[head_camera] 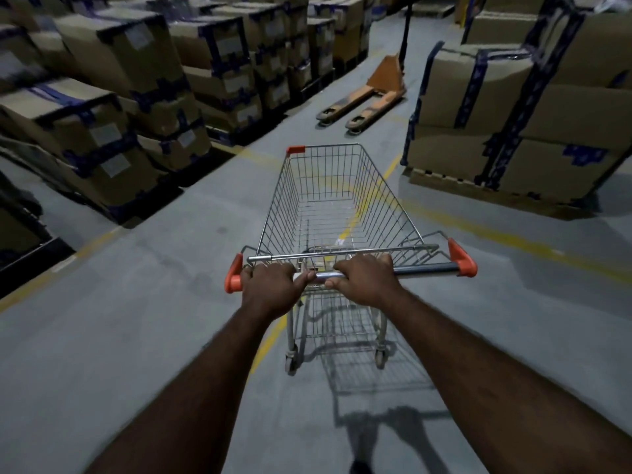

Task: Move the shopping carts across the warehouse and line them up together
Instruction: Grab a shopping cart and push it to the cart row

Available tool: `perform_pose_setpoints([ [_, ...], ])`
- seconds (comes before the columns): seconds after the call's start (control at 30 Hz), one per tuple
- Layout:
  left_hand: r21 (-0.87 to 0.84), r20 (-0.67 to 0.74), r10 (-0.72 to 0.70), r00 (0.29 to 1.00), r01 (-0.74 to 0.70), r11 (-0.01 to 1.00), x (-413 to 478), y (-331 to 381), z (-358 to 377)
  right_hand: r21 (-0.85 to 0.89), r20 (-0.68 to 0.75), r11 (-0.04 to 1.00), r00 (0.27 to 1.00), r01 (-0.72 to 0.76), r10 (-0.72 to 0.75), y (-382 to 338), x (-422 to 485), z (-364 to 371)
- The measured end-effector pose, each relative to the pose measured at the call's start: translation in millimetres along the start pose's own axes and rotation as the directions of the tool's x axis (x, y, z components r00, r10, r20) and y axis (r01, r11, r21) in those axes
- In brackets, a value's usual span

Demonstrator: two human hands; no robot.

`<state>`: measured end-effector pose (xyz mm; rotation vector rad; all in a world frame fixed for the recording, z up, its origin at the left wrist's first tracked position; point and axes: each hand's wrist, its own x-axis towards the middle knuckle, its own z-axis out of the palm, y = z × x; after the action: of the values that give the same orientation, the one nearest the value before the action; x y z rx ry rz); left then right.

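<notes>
An empty wire shopping cart [335,200] with orange corner caps stands on the grey floor in front of me, pointing up the aisle. Its handle bar [427,268] runs across the middle of the view. My left hand [273,285] grips the bar near its left orange end. My right hand [366,278] grips the bar just right of centre, close beside the left hand. Both arms are stretched forward. No other cart is in view.
An orange pallet jack [369,94] lies in the aisle ahead, forks toward me. Stacked cardboard boxes [113,107] on pallets line the left side, and a taller pallet stack [513,114] stands at the right. Yellow floor lines [513,241] cross the concrete.
</notes>
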<state>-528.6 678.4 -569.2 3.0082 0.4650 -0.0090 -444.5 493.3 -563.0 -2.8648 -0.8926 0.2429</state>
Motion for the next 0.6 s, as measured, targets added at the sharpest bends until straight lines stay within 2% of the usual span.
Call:
perform_pose_setpoints([
  [0.27, -0.019, 0.108, -0.041, 0.993, 0.044, 0.999, 107, 23, -6, -0.002, 0.014, 0.999, 0.999, 0.040, -0.040, 56, 103, -17],
  [0.6, -0.021, -0.021, -0.045, 0.999, 0.044, 0.999, 248, 11, -1, -0.026, 0.018, 0.997, 0.997, 0.079, -0.079, 88, 246, -38],
])
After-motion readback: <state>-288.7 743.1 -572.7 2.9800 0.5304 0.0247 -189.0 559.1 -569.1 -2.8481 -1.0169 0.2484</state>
